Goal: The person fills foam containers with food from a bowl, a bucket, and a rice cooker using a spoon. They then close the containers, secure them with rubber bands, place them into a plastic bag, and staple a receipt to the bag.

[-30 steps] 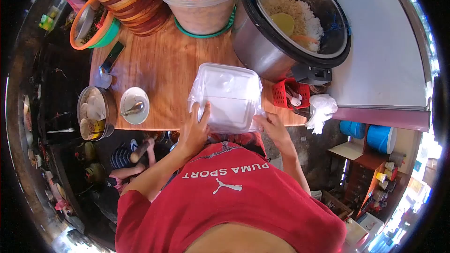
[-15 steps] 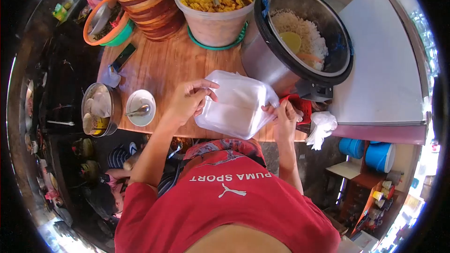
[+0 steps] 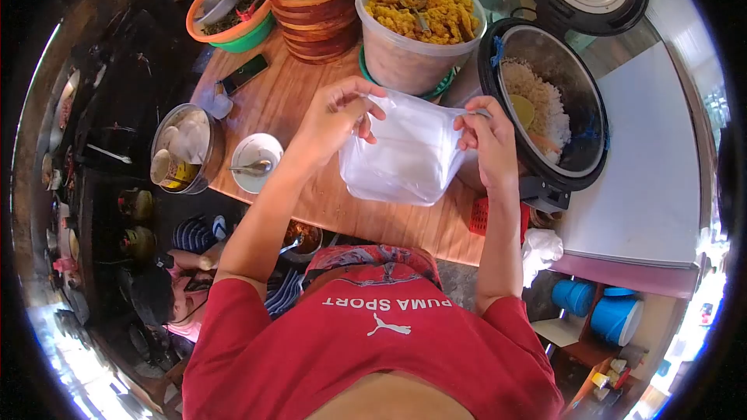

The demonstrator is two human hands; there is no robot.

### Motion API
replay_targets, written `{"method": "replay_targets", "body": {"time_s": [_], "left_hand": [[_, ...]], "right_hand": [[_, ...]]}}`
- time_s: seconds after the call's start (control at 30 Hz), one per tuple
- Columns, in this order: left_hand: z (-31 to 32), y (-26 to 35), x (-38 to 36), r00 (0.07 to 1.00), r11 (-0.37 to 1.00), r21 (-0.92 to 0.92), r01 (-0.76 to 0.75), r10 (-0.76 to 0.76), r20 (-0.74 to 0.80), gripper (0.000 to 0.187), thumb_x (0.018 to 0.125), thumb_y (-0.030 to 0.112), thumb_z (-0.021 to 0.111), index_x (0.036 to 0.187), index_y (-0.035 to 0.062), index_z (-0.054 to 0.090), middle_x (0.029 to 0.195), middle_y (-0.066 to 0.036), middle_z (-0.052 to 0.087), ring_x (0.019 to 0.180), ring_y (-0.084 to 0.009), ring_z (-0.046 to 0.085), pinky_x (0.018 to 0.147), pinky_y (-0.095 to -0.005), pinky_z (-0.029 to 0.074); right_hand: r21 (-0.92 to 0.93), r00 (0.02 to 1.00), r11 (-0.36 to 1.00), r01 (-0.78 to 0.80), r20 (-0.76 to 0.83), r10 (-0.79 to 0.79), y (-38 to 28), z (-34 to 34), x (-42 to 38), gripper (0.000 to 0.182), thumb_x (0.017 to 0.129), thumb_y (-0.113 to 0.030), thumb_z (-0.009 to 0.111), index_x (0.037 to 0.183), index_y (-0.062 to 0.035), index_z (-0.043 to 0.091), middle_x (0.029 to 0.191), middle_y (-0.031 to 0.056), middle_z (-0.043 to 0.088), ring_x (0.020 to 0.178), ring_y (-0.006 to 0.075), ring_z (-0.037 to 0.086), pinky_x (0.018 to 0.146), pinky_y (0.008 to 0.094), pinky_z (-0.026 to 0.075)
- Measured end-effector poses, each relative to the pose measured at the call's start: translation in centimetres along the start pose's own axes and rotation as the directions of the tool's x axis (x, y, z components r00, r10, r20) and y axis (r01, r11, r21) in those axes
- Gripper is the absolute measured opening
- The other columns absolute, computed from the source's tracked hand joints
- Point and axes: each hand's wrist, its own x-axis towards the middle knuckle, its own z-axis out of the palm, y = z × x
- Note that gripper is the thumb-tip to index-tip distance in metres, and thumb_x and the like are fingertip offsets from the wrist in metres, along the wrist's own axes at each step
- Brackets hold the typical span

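A clear plastic bag with a white box inside hangs between my hands over the wooden table. My left hand pinches the bag's upper left corner, with the other fingers curled. At the opposite upper corner, my right hand grips the bag between thumb and fingers. Behind the bag stands a tub of yellow-orange fried food with a metal ladle in it. To its right is an open rice cooker holding rice and a yellowish scoop.
A white bowl with a spoon and a metal pot of bagged items sit at left. Further back are a phone, stacked wooden bowls and an orange-rimmed basin. A red basket stands at the right edge. Another person is lower left.
Both hands have raised the bag and its box away from my body, the right hand moving up to the top corner. The camera view has shifted, bringing the cooker's lid into sight.
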Motion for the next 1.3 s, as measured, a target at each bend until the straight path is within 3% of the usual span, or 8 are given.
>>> {"method": "replay_targets", "body": {"time_s": [0.27, 0.63, 0.73, 0.77, 0.83, 0.87, 0.97, 1.3], "left_hand": [[-3.1, -4.0, 2.5, 0.998, 0.998, 0.042, 0.056, -0.054, -0.032, 0.019, 0.089, 0.009, 0.049, 0.104, 0.0007, 0.057, 0.083, -0.010, 0.062, 0.064, -0.0132, 0.060, 0.058, -0.0228, 0.046], [-10.5, -3.3, 0.4, 0.992, 0.972, 0.228, 0.062, -0.034, -0.124, 0.020, 0.089, 0.010, 0.050, 0.104, 0.0011, 0.058, 0.083, -0.006, 0.063, 0.067, -0.0128, 0.059, 0.062, -0.0254, 0.047], [-19.9, -7.4, 2.4, 0.833, 0.950, 0.241, 0.199, -0.034, -0.552, 0.017, 0.084, 0.013, 0.057, 0.096, 0.0033, 0.063, 0.086, -0.007, 0.064, 0.072, -0.0143, 0.061, 0.060, -0.0283, 0.049], [-26.2, -13.1, 3.2, 0.839, 0.938, 0.348, -0.003, 0.191, -0.509, 0.020, 0.084, 0.015, 0.056, 0.100, 0.0043, 0.061, 0.092, -0.006, 0.063, 0.080, -0.0164, 0.059, 0.067, -0.0313, 0.048], [-32.4, -17.4, 4.7, 0.642, 0.990, 0.135, -0.031, 0.123, -0.757, 0.024, 0.087, 0.018, 0.054, 0.106, 0.0054, 0.059, 0.103, -0.004, 0.060, 0.093, -0.0190, 0.056, 0.077, -0.0342, 0.046], [-33.5, -17.2, 5.3, 0.393, 0.972, -0.231, 0.039, -0.227, -0.891, 0.025, 0.088, 0.020, 0.053, 0.108, 0.0054, 0.058, 0.107, -0.004, 0.058, 0.098, -0.0195, 0.054, 0.079, -0.0342, 0.045], [-38.1, -21.2, 6.9, 0.234, 0.965, -0.210, -0.160, -0.170, -0.957, 0.034, 0.086, 0.025, 0.057, 0.115, 0.0066, 0.058, 0.102, -0.004, 0.058, 0.091, -0.0156, 0.055, 0.073, -0.0297, 0.047], [-42.6, -24.1, 6.3, 0.256, 0.756, -0.409, -0.512, -0.320, -0.912, 0.032, 0.084, 0.016, 0.058, 0.110, -0.0020, 0.053, 0.105, -0.010, 0.054, 0.098, -0.0239, 0.054, 0.081, -0.0415, 0.052]], "right_hand": [[-0.336, 0.980, 0.921, 0.197, 0.071, -0.184, 5.4, 0.3, 4.8, 0.008, 0.087, -0.003, 0.048, 0.093, -0.0031, 0.054, 0.075, 0.0062, 0.062, 0.058, 0.0065, 0.051, 0.050, 0.0214, 0.042], [-0.620, 0.997, 0.783, 0.052, 0.077, -0.005, 4.9, 3.3, 3.1, 0.012, 0.088, -0.004, 0.048, 0.094, -0.0032, 0.058, 0.079, 0.0065, 0.062, 0.073, 0.0109, 0.058, 0.062, 0.0252, 0.046], [-0.732, 0.988, 0.663, 0.155, 0.104, -0.116, 4.3, 4.1, 2.5, 0.015, 0.086, -0.003, 0.049, 0.097, -0.0020, 0.058, 0.082, 0.0107, 0.063, 0.078, 0.0194, 0.060, 0.068, 0.0304, 0.046], [-0.769, 0.978, 0.608, 0.199, 0.121, -0.168, 3.8, 4.6, 2.2, 0.016, 0.085, -0.003, 0.050, 0.099, -0.0016, 0.058, 0.083, 0.0121, 0.063, 0.080, 0.0227, 0.061, 0.070, 0.0322, 0.047], [-0.835, 0.988, 0.531, 0.143, 0.084, -0.133, 2.5, 5.6, 1.3, 0.026, 0.083, -0.004, 0.052, 0.109, -0.0026, 0.056, 0.104, 0.0180, 0.058, 0.099, 0.0334, 0.056, 0.086, 0.0370, 0.042], [-0.865, 0.983, 0.479, 0.148, 0.073, -0.171, 2.2, 6.1, 1.0, 0.029, 0.083, -0.004, 0.052, 0.112, -0.0031, 0.055, 0.110, 0.0186, 0.056, 0.103, 0.0343, 0.054, 0.089, 0.0376, 0.041], [-0.898, 0.975, 0.414, 0.150, 0.064, -0.214, 1.9, 6.5, 0.4, 0.038, 0.082, -0.006, 0.053, 0.120, -0.0040, 0.051, 0.123, 0.0202, 0.049, 0.116, 0.0362, 0.045, 0.099, 0.0417, 0.034], [-0.915, 0.964, 0.392, 0.090, -0.019, -0.267, 2.2, 7.7, -0.5, 0.036, 0.082, -0.007, 0.055, 0.118, -0.0022, 0.053, 0.124, 0.0209, 0.049, 0.118, 0.0365, 0.045, 0.099, 0.0433, 0.034]]}}
